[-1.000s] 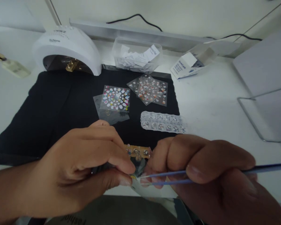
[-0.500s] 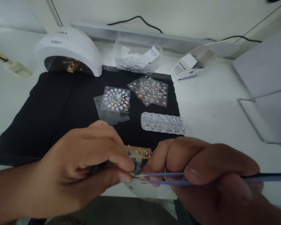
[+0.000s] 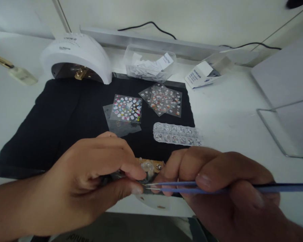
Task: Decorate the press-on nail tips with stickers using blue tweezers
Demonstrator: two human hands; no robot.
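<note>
My left hand (image 3: 91,178) pinches a small clear sticker sheet (image 3: 151,198) at the near edge of the black mat (image 3: 65,117). My right hand (image 3: 217,181) grips thin blue tweezers (image 3: 176,187), and their tips meet the sheet right at my left thumb and forefinger. Just behind the fingertips lies a small orange strip with metal studs (image 3: 151,164), partly hidden by my fingers. What the tweezer tips hold is too small to tell.
A white nail lamp (image 3: 75,57) stands at the back left. Sticker sheets (image 3: 126,107), more sheets (image 3: 163,99) and a clear rhinestone box (image 3: 175,133) lie on the mat. Behind are a clear tub of paper pads (image 3: 148,64), a small carton (image 3: 200,75) and a wire frame (image 3: 282,127) at the right.
The view has shifted slightly. My right hand has levelled the tweezers and drawn their tips closer to my left fingertips; the clear sheet now hangs lower.
</note>
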